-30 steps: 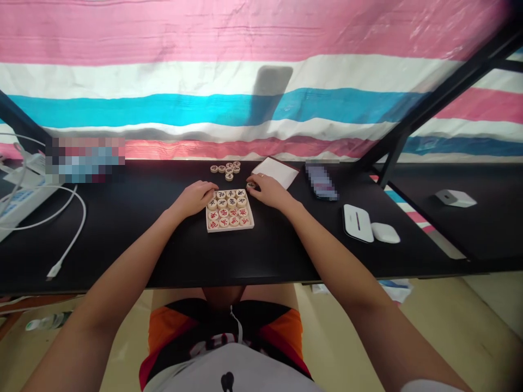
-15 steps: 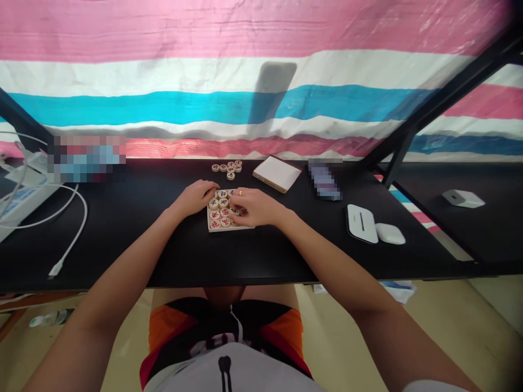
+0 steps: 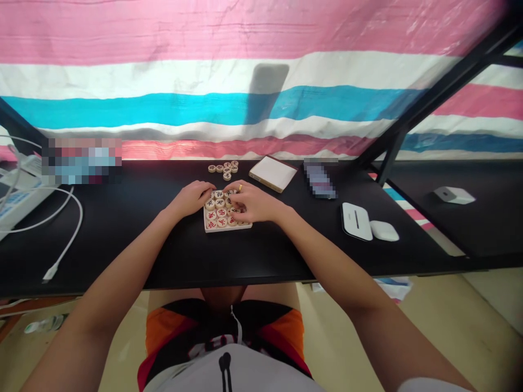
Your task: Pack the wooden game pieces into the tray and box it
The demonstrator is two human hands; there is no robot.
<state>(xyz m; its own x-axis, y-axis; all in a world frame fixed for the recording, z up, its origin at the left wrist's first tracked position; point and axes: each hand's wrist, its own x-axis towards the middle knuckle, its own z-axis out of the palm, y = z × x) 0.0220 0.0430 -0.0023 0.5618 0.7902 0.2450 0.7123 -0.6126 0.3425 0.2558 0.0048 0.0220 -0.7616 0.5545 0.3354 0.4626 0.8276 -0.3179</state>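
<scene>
A shallow white box point(image 3: 229, 229) lies on the black desk in front of me, filled with rows of round Chinese chess pieces point(image 3: 221, 213), black characters at the back and red ones nearer me. My left hand point(image 3: 192, 198) is curled at the box's far left corner, its fingertips against the edge. Over the right half of the box spreads my right hand point(image 3: 258, 202), a ring on one finger. Its fingers are apart and touch the tops of the pieces, hiding several of them. Behind the box sits a small group of loose chess pieces point(image 3: 227, 176).
A box lid point(image 3: 273, 173) lies behind my right hand, near a blurred-out object point(image 3: 320, 179). Further right are a white flat device point(image 3: 357, 222) and a white rounded case point(image 3: 384, 231). A white cable point(image 3: 77, 228) and power strip point(image 3: 24, 202) occupy the left.
My right hand's fingers have spread apart and reach further back over the pieces. My left hand stays at the box corner. The whole view has shifted slightly.
</scene>
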